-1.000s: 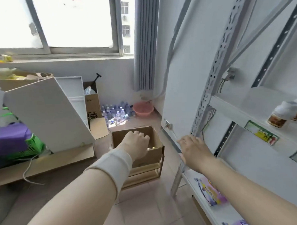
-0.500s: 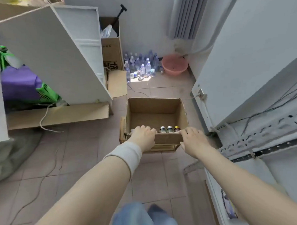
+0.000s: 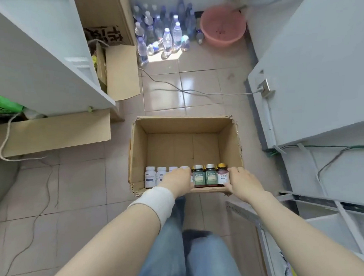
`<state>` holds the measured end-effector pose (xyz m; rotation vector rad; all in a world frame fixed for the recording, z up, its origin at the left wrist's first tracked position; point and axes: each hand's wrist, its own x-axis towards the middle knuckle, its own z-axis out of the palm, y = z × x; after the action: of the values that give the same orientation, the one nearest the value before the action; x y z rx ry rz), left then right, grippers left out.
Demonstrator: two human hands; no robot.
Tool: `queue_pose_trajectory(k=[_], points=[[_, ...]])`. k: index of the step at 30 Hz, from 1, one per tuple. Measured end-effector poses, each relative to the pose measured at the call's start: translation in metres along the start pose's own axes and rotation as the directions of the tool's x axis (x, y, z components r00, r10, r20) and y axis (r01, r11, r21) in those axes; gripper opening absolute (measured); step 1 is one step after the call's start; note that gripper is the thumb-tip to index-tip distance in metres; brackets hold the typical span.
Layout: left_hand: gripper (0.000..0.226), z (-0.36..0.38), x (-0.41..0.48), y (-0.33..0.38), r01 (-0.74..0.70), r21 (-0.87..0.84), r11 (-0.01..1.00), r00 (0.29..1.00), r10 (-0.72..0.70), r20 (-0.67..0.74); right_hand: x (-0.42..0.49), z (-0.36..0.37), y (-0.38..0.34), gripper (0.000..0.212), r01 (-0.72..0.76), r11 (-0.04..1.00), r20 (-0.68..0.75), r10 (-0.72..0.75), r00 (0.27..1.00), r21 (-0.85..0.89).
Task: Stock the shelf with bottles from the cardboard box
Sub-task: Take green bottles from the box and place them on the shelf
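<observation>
An open cardboard box stands on the tiled floor in front of me. Bottles line its near wall: white ones on the left, two dark ones with green labels in the middle, and a gold-capped one on the right. My left hand lies over the right-hand white bottles, fingers curled round one. My right hand holds the gold-capped bottle between fingers and thumb. A white metal shelf is at the lower right.
Several water bottles and a pink basin stand by the far wall. A cable crosses the tiles. White panels and flattened cardboard crowd the left. A white cabinet stands on the right.
My view has tilted down over the box. Both hands have gone from the box's near edge into it and onto the row of bottles.
</observation>
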<state>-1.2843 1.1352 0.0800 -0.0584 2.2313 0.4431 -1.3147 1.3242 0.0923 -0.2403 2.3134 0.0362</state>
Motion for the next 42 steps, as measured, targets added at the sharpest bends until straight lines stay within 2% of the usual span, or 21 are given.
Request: queue_pose_trajectory(k=[3, 7, 10, 14, 17, 20, 22, 25, 29, 31, 34, 38, 39, 42], points=[[0.042, 0.013, 0.047, -0.003, 0.1, -0.193, 0.976, 0.988, -0.076, 0.132, 0.047, 0.015, 0.008, 0.057, 0.009, 0.998, 0.069, -0.014, 0.998, 0.065], [0.047, 0.047, 0.103, -0.008, 0.208, -0.31, 0.927, 0.962, -0.137, 0.236, 0.106, 0.039, 0.016, 0.068, 0.107, 0.994, 0.13, -0.104, 0.986, -0.017], [0.053, 0.071, 0.136, -0.007, 0.294, -0.435, 0.851, 0.948, -0.2, 0.249, 0.141, 0.058, 0.023, 0.075, 0.199, 0.977, 0.14, -0.186, 0.973, -0.082], [0.054, 0.09, 0.161, -0.006, 0.352, -0.587, 0.729, 0.936, -0.292, 0.199, 0.165, 0.078, 0.026, 0.069, 0.277, 0.958, 0.128, -0.265, 0.956, -0.081], [0.054, 0.097, 0.167, -0.009, 0.333, -0.619, 0.711, 0.942, -0.273, 0.194, 0.172, 0.086, 0.027, 0.068, 0.261, 0.965, 0.137, -0.26, 0.956, 0.01], [0.053, 0.096, 0.163, -0.011, 0.333, -0.701, 0.63, 0.941, -0.268, 0.206, 0.172, 0.083, 0.026, 0.068, 0.22, 0.966, 0.118, -0.236, 0.964, 0.135], [0.05, 0.091, 0.156, -0.015, 0.312, -0.755, 0.577, 0.946, -0.26, 0.193, 0.167, 0.08, 0.025, 0.069, 0.217, 0.949, 0.052, -0.235, 0.971, 0.23], [0.029, 0.075, 0.138, -0.021, 0.23, -0.822, 0.521, 0.966, -0.226, 0.127, 0.15, 0.066, 0.021, 0.067, 0.208, 0.881, -0.058, -0.203, 0.977, 0.424], [0.011, 0.028, 0.104, -0.022, 0.094, -0.891, 0.445, 0.982, -0.186, 0.01, 0.112, 0.03, 0.016, 0.066, 0.146, 0.666, -0.134, -0.07, 0.989, 0.731], [0.008, 0.001, 0.082, -0.019, 0.025, -0.902, 0.431, 0.985, -0.167, -0.053, 0.087, 0.009, 0.012, 0.072, 0.13, 0.566, -0.155, -0.003, 0.988, 0.814], [0.005, -0.043, 0.046, -0.01, -0.091, -0.898, 0.43, 0.991, -0.051, -0.125, 0.04, -0.024, 0.004, 0.08, 0.091, 0.368, -0.146, 0.123, 0.982, 0.925], [0.009, -0.094, -0.005, 0.011, -0.245, -0.859, 0.451, 0.969, 0.126, -0.21, -0.032, -0.054, -0.012, 0.055, 0.087, 0.199, -0.153, 0.346, 0.926, 0.976], [0.011, -0.104, -0.018, 0.018, -0.275, -0.847, 0.454, 0.96, 0.173, -0.22, -0.05, -0.055, -0.016, 0.045, 0.115, 0.094, -0.143, 0.394, 0.908, 0.989], [0.016, -0.131, -0.073, 0.047, -0.373, -0.811, 0.45, 0.909, 0.35, -0.225, -0.115, -0.051, -0.034, 0.02, 0.263, -0.347, -0.045, 0.527, 0.849, 0.9]])
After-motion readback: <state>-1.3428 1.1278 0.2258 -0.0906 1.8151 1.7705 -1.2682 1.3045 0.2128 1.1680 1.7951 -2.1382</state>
